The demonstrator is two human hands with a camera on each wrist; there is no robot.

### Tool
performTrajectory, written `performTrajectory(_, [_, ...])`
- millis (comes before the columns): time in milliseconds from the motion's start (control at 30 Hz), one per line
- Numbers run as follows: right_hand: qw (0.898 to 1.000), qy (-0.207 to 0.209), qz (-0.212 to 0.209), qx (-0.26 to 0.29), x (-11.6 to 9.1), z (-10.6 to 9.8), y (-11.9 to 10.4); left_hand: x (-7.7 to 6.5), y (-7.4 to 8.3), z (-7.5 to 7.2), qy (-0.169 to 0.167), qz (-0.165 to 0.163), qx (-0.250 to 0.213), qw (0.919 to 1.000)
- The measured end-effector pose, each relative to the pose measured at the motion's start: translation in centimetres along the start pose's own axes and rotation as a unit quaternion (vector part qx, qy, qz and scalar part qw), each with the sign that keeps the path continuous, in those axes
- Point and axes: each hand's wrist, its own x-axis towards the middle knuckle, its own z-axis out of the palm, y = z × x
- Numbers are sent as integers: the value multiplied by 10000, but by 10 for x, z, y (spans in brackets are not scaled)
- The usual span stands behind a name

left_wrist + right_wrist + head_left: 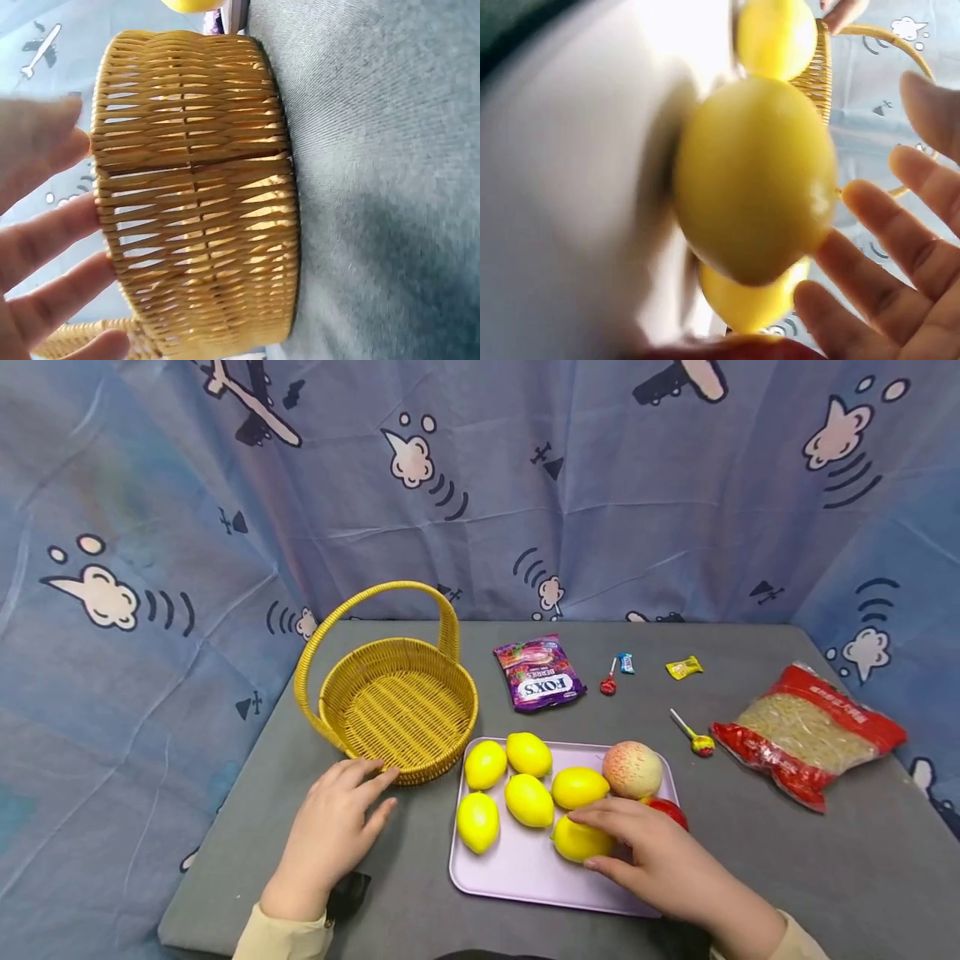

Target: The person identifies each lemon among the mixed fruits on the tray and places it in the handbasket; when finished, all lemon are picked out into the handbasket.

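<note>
Right now your right hand is over the smooth, glossy yellow lemon at the near right part of the tray, its fingers spread wide rather than wrapped round the fruit; whether the fingertips touch the peel, you cannot tell for certain. Your left hand is at the near rim of the woven basket, fingers loosely extended and apart, gripping nothing.

That basket, round and ochre-yellow with a tall arched handle, stands just beyond the tray's far left corner, its ribbed floor bare. On the flat, pale lilac tray you have five more oval lemons towards the left and middle, with a round, speckled peach-coloured fruit at the far right and a shiny red fruit partly hidden behind your right hand.

Farther off on the grey cloth-like tabletop lies a crinkled purple candy bag; to the right, a clear plastic bag with red ends bulges with pale contents.
</note>
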Motion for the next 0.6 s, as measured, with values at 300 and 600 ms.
performTrajectory(300, [9984,-146,189,-511,11,14,1,11,-4,13,805,-31,-129,9967])
performTrajectory(600, [9932,-459,82,-1068,27,18,-1,20,-7,17,1074,-3,-21,9942])
